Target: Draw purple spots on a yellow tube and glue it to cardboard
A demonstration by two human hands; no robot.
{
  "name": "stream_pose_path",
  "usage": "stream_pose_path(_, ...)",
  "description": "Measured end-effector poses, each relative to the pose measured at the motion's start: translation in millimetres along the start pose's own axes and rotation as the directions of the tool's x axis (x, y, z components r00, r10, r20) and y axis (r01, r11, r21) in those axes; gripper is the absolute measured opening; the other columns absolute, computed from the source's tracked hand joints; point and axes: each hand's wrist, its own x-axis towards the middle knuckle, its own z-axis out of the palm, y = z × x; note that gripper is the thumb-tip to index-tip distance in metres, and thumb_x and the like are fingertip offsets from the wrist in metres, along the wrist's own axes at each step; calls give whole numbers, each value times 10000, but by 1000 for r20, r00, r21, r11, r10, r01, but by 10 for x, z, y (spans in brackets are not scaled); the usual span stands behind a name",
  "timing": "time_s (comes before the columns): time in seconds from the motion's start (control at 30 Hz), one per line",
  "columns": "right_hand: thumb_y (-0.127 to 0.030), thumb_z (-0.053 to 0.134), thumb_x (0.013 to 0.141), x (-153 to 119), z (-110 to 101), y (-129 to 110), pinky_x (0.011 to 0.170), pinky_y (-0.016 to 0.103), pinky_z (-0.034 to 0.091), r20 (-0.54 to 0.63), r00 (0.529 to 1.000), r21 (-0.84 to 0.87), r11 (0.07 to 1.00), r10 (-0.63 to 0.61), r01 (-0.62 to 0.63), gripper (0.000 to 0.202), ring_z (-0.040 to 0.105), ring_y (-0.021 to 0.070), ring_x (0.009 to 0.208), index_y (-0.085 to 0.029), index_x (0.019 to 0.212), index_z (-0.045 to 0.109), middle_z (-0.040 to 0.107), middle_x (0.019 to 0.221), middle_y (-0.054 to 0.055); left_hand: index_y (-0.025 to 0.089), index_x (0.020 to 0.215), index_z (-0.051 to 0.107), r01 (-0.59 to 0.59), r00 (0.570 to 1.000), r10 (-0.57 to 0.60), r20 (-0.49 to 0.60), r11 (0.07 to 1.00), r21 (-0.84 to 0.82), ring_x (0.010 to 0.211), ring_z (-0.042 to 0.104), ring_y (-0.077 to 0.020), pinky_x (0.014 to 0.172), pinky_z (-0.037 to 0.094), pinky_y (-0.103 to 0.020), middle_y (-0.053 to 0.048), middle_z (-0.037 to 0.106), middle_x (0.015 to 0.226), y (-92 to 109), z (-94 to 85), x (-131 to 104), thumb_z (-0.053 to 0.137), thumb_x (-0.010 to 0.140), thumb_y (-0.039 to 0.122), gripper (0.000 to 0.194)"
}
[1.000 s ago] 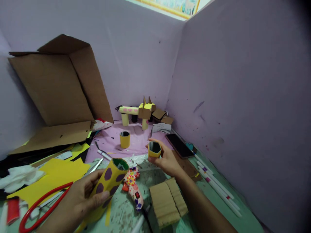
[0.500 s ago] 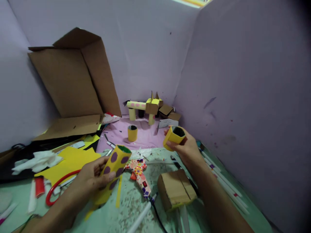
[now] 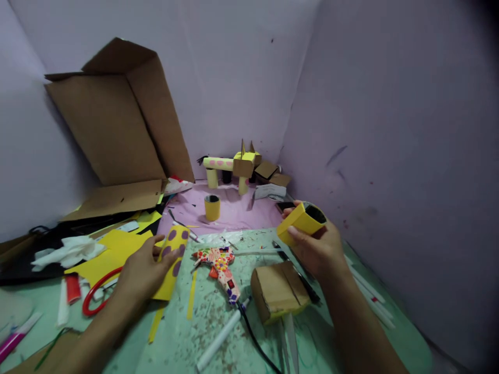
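My left hand (image 3: 142, 267) is wrapped round a yellow tube with purple dots (image 3: 173, 259), over the left part of the green table. In my right hand (image 3: 319, 246), raised at the right, is a short yellow tube (image 3: 298, 222) with a dark inside, tilted. Between the hands a floral glue gun (image 3: 222, 267) lies on the table. A brown cardboard block (image 3: 276, 291) sits right of it, with scissors (image 3: 290, 340) at its near side. Farther back, another short yellow tube (image 3: 212, 209) stands upright on the pink cloth (image 3: 187, 202).
A yellow animal-like figure (image 3: 230, 165) stands at the back. A large cardboard box (image 3: 113, 119) leans at the left wall. Yellow sheets (image 3: 117, 249), white tissue (image 3: 70, 252) and a red ring-shaped handle (image 3: 91, 301) lie left. White sticks (image 3: 370, 296) lie right.
My left hand has moved left with the dotted tube, which now shows less of its opening. My right hand has moved right with the short yellow tube. The view has shifted slightly.
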Motion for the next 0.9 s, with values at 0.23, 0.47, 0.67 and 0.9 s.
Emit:
stream_pose_path(0.23,-264,852,580,-38,-48,10,791,369,533,10,1000,20,1000,-6,5,545,662,243,911,-217,1072,623,718,1007,71,172,1325,511,-174,975,208,-83,936,306,1245,475,-448,1020,360,-527,-207,550,1340,197,-50,-268,579,775,580,688)
stream_pose_path(0.47,-271,842,591,-48,-30,37,791,355,533,12,1000,18,1000,-15,15,492,664,238,915,-222,1032,629,727,1001,59,289,1492,156,-807,586,713,386,558,195,1349,385,-371,1057,396,-511,-151,406,1496,260,645,-991,737,567,119,1105)
stream_pose_path(0.67,-258,816,588,-76,-34,9,773,349,528,19,1000,-23,1000,-4,4,467,669,239,903,-227,1011,619,735,995,55,268,1475,229,-827,553,724,412,539,163,1336,399,-375,1041,397,-560,-190,417,1473,463,1056,-997,661,552,21,1049)
stream_pose_path(0.9,-262,777,601,-37,-60,-60,752,335,519,-2,999,-93,994,-49,49,404,657,226,859,-214,969,619,714,961,50,258,1176,602,-530,791,542,286,839,-123,1142,591,-313,993,475,-446,-68,656,1224,677,791,-770,675,609,177,578)
